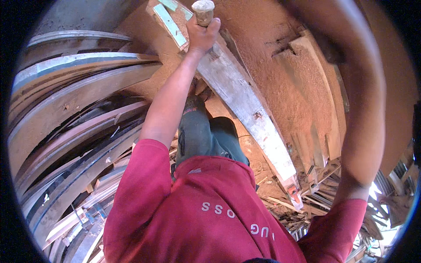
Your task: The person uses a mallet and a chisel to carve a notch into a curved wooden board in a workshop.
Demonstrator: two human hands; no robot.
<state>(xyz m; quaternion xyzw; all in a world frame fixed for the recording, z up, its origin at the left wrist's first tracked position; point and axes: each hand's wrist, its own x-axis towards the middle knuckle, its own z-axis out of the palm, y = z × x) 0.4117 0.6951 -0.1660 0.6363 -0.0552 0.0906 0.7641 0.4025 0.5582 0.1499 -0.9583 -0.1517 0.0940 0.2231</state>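
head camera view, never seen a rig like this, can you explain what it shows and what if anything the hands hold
No robot here, just a person's own bare hands. A wide fisheye camera worn on the head looks down, so edges bend and the red shirt fills the bottom. The left hand grips a thick, rounded handle with a pale top, over a long weathered beam. The right arm is raised; the right hand is out of view. Long boards crowd the left side; brown, sawdust-like ground shows beyond the beam.
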